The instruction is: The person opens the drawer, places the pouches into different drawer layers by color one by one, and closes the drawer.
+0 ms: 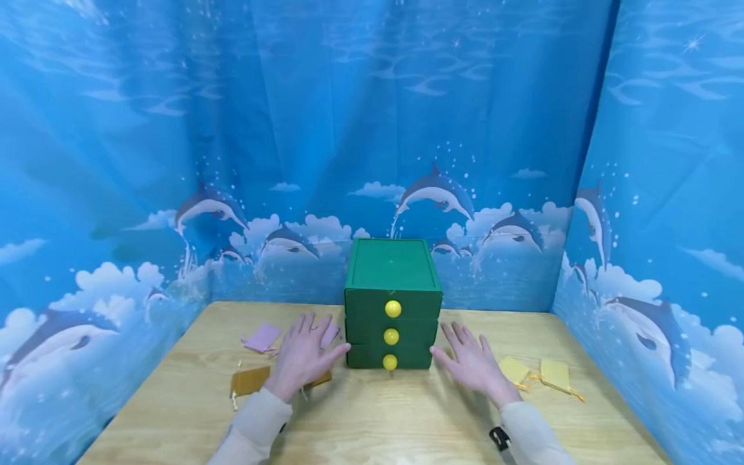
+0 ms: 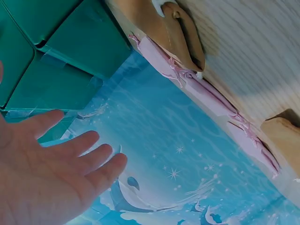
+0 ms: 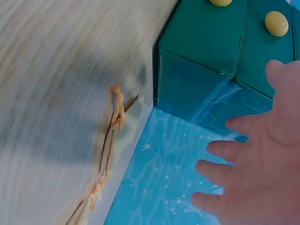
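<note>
A green chest [image 1: 392, 265] stands near the far edge of the table [image 1: 383, 420], its 3 yellow knobs [image 1: 391, 336] in a column down the front. The left hand [image 1: 305, 355] and right hand [image 1: 473, 365] hang at either side of it, palms down, fingers spread and extended, each bare and unclenched around nothing. Both thumbs angle inward to the chest's front edges; whether either tip touches cannot be told from the head view, while the left wrist view puts the palm apart from the green wall. The forearms come in from the near edge, slanting toward the chest, with pale sleeves [image 1: 256, 420] cut off by the frame; a small black item [image 1: 500, 438] at the right cuff is hard to make out. The left hand blocks the head camera's sight of the middle of the purple pouches [image 1: 263, 337] and the inner end of the 2 brown pouches [image 1: 250, 381], so the purple count is uncertain there. To the right of the right hand lie 2 yellow pouches [image 1: 555, 374] with orange cords, seen edge-on and blurred in the right wrist view. Beyond, a blue dolphin curtain [image 1: 349, 129] surrounds the table, and the chest hides part of it.
</note>
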{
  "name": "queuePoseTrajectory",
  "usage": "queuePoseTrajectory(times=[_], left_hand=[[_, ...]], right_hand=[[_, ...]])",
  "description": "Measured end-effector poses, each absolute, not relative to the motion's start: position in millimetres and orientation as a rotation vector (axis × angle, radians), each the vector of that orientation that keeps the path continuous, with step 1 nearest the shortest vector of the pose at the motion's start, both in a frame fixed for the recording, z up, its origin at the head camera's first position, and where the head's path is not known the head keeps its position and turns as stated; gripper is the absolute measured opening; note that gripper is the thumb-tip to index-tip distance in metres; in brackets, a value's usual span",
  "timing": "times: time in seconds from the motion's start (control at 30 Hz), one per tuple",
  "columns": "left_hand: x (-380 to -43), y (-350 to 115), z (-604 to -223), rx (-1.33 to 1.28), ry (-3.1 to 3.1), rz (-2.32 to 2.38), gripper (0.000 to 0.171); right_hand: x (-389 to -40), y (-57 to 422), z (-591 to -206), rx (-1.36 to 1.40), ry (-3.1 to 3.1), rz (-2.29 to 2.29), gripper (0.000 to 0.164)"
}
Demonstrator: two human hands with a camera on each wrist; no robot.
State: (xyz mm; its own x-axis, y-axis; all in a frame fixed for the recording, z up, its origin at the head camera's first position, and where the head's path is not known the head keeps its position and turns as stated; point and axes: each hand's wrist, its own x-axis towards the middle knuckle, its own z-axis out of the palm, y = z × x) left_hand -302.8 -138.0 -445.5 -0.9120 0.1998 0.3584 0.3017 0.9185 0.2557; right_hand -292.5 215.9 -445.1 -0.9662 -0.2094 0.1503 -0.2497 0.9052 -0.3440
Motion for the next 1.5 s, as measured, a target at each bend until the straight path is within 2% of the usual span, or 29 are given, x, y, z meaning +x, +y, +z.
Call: queuePoseTrajectory(times=[0.2,0.47,0.6,0.8,0.97,1.23,1.5], left_hand=[[-302,-136,-445,-0.34,-2.683,-0.573,0.081],[-304,-131,-437,-0.207,-2.655,-1.053,0.082],[-306,-126,-434,-0.21,-2.567,-1.194,0.074],[-305,-117,-432,-0.281,-2.385,-1.419,0.049],[-301,-112,-429,-0.296,-2.327,-1.51,0.033],[-300,-104,-419,-0.415,-2.281,-1.592,0.022],[-303,-91,-415,-0.507,-2.236,-1.681,0.017]], right_hand=[[-295,216,-446,0.414,-2.901,0.835,0.075],[-299,215,-441,0.442,-2.813,1.17,0.069],[-304,214,-438,0.416,-2.72,1.31,0.064],[-313,214,-432,0.38,-2.463,1.748,0.06],[-318,209,-421,0.352,-2.329,1.874,0.06],[-332,203,-398,0.261,-2.207,2.018,0.056],[-344,207,-379,0.243,-2.281,2.069,0.06]])
